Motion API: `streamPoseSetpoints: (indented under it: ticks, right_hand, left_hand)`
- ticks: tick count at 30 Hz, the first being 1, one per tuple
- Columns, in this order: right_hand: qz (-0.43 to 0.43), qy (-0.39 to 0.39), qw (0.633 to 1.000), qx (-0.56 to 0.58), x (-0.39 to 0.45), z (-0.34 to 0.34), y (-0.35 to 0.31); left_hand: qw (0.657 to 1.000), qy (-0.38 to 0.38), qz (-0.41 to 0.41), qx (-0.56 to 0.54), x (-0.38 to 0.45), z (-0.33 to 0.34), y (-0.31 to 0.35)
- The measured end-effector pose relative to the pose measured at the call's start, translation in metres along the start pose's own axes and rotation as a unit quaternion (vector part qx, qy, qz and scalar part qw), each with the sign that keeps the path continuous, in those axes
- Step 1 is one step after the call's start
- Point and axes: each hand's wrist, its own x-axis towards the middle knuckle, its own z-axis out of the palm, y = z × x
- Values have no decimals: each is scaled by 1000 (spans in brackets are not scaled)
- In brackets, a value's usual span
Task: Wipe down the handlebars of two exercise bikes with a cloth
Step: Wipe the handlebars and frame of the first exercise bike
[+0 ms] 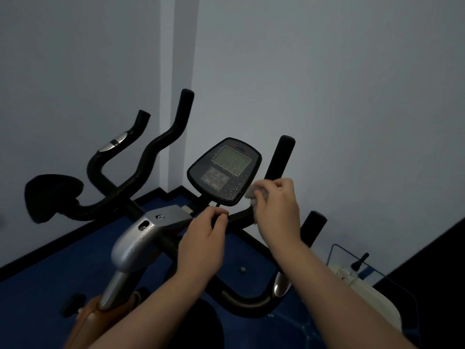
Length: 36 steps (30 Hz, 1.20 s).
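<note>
- The cloth [254, 195], a small pale wad, is being pressed against the right branch of the black handlebar [239, 216] of the near exercise bike, just right of and below the console [225, 170].
- The right hand [276, 207] is curling round the cloth and the bar together, so only a crumpled edge of the cloth is showing at the fingertips.
- The left hand [205, 235] is gripping the same bar with curled fingers just below the console, immediately left of the right hand, seemingly to steady the bike.
- From the console, the bar's long axis is running out to the right and then bending up and away into the upright right grip [280, 157], which is rising directly above the right hand.
- That makes the right hand the nearer one by far to the unwiped upright; by my reading the coming stroke is a slide along the tube, up and away from the person.
- A lower bar end [313, 227] is standing right of and below the console, just beyond the right wrist.
- Left of the console, the matching left branch [161, 144] is curving up toward the wall.
- Farther left of the console, a second set of bars with a silver sensor pad [114, 142] is showing; it likely belongs to the other bike, well apart from both hands.
</note>
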Motion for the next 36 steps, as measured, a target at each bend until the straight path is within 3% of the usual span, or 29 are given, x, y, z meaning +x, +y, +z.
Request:
streamPoseSetpoints:
  ticks: [4,6,11,13,17,21,24,30,36]
  right_hand:
    - [-34,-77,996,-26,-14,5,-8]
    - [-26,-71,997,-20,-3,-9,-3]
    - [36,42,998,-3,-22,-9,7]
    - [0,38,999,2,-52,11,-4]
    - [-68,-55,996,28,-54,18,-17]
    - [-8,22,1000,4,-15,-10,3]
    - [13,20,1000,-20,-32,3,-7]
    - [-80,-162,983,33,-61,25,-32]
    - [-71,-66,992,-85,-31,10,-17]
  left_hand:
    - [993,45,-31,-103,8,-7,1]
    - [988,33,-60,-141,7,-13,3]
    - [1000,-10,-21,-12,-20,-40,-16]
    - [999,4,-7,41,-37,-50,-23]
    - [992,16,5,127,-55,-54,-28]
    - [992,27,-2,124,-57,-53,-27]
    - [992,39,-3,121,-55,-52,-28]
    - [993,71,-79,-45,-49,-55,-39]
    - [985,92,-110,-99,-48,-55,-43]
